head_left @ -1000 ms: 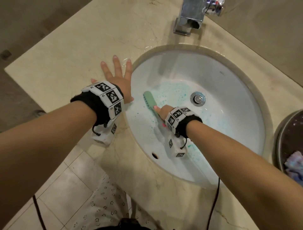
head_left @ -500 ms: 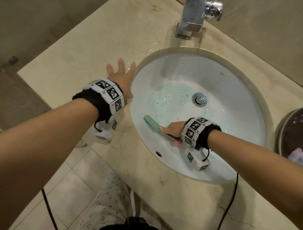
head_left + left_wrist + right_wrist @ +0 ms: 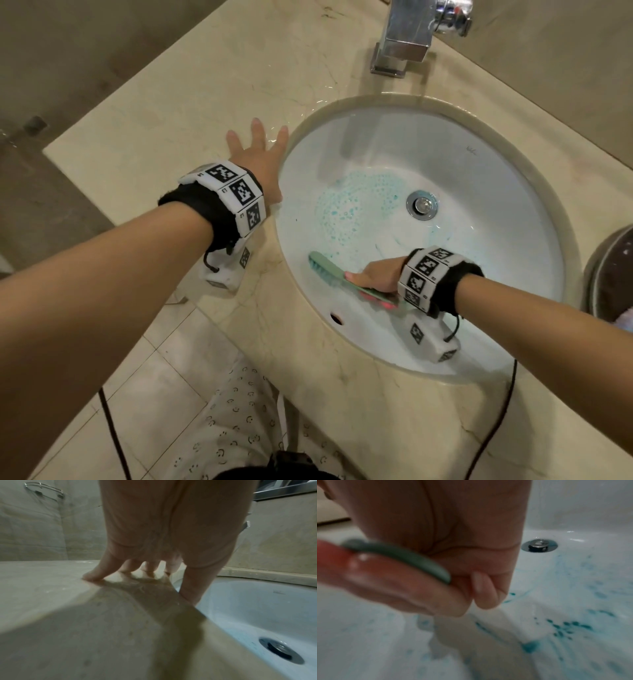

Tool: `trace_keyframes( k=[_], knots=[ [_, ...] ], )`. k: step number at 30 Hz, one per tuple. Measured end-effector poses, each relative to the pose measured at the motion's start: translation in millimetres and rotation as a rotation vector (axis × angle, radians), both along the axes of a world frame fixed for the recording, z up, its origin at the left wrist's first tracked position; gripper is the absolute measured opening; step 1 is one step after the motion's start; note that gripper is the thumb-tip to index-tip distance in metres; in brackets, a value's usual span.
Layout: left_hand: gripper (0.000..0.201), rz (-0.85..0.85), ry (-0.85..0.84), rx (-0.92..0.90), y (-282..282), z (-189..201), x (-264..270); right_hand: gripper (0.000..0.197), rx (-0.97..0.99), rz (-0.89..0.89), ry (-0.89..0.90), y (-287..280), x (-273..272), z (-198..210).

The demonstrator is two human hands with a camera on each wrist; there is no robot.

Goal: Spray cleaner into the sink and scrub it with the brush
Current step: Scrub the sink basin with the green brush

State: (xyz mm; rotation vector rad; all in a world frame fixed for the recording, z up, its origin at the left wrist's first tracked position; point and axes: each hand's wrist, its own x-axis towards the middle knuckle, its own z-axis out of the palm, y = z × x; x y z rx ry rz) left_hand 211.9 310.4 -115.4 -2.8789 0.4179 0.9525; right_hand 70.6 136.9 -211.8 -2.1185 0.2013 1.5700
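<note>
The white oval sink [image 3: 479, 178] is set into a beige marble counter. Blue-green cleaner foam [image 3: 356, 202] covers the basin left of the metal drain [image 3: 422, 205]. My right hand [image 3: 375, 275] grips the handle of a green brush [image 3: 325, 267] whose bristle head presses against the near left wall of the basin. In the right wrist view my fingers [image 3: 426, 588] curl round the green handle [image 3: 406, 557], with blue streaks on the basin [image 3: 573, 615]. My left hand [image 3: 260, 161] lies flat with spread fingers on the wet counter at the sink's left rim. No spray bottle is in view.
A chrome tap [image 3: 407, 37] stands behind the sink. A dark round bin [image 3: 613, 277] with a cloth in it sits at the right edge. The counter [image 3: 154, 113] stretches left of the sink; tiled floor [image 3: 154, 394] lies below its front edge.
My right hand has drawn the brush from the basin's middle left towards the near wall, then held about the same spot. My left hand stays planted on the counter.
</note>
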Motion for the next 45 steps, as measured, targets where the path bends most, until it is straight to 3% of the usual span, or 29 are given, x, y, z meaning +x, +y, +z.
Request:
trace_keyframes(
  k=[10, 17, 20, 24, 28, 31, 35, 37, 39, 43, 45],
  knots=[
    [0.101, 0.007, 0.002, 0.007, -1.7, 0.7, -1.4, 0.067, 0.033, -0.176, -0.181, 35.7, 47.9, 1.8],
    [0.101, 0.009, -0.002, 0.004, -1.1, 0.6, -1.5, 0.065, -0.084, 0.093, -0.092, 5.7, 18.3, -2.2],
    [0.100, 0.010, -0.006, 0.003, -1.6, 0.6, -1.8, 0.064, -0.157, 0.114, -0.172, 5.3, 15.8, -3.3],
    [0.100, 0.017, -0.007, 0.002, -1.7, 2.8, -3.5, 0.053, -0.114, -0.135, -0.318, 26.0, 37.8, -11.8],
    [0.101, 0.023, 0.003, -0.003, -2.5, 4.4, -4.1, 0.053, 0.051, -0.469, -0.252, 48.5, 61.0, -5.4],
    [0.100, 0.022, 0.003, 0.004, -2.3, 3.6, -4.0, 0.046, -0.015, -0.350, -0.305, 42.0, 53.0, -3.4],
    [0.099, 0.019, -0.008, -0.003, -1.7, 2.4, -3.9, 0.067, -0.153, -0.037, -0.224, 22.9, 33.2, -3.2],
    [0.099, 0.021, -0.014, -0.003, -1.8, 2.0, -4.6, 0.071, -0.194, 0.035, -0.217, 16.6, 29.5, -0.7],
    [0.099, 0.021, -0.020, -0.006, -2.1, 1.4, -4.9, 0.072, -0.194, 0.011, -0.231, 17.2, 32.3, 1.2],
    [0.098, 0.024, -0.017, -0.001, -2.8, 1.5, -5.2, 0.064, -0.046, -0.257, -0.208, 36.5, 42.7, -2.2],
    [0.098, 0.019, -0.014, 0.006, -3.0, 1.8, -4.7, 0.065, -0.001, -0.269, -0.168, 41.7, 38.8, 0.0]
  ],
)
